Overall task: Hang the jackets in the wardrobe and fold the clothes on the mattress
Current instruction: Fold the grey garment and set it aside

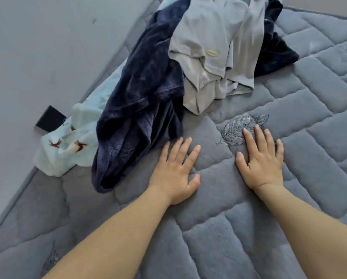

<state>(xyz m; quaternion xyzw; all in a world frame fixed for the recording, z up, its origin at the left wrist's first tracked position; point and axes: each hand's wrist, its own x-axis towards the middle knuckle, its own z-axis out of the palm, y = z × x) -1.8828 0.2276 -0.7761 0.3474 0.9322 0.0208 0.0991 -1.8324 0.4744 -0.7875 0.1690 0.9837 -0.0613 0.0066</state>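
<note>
A heap of clothes lies on the grey quilted mattress (289,178). A dark navy velvety garment (140,109) sprawls down the left of the heap. A light grey shirt (210,49) lies crumpled on top at the centre. A pale blue floral cloth (68,150) hangs over the mattress's left edge. My left hand (176,172) lies flat on the mattress, fingers straight, its fingertips just beside the navy garment's hem. My right hand (263,160) rests flat with spread fingers, partly over an embroidered leaf. Neither hand holds anything.
A grey floor (37,47) runs along the left of the mattress, with a small black box (51,121) on it beside the floral cloth. More quilted mattress stretches to the right and toward me.
</note>
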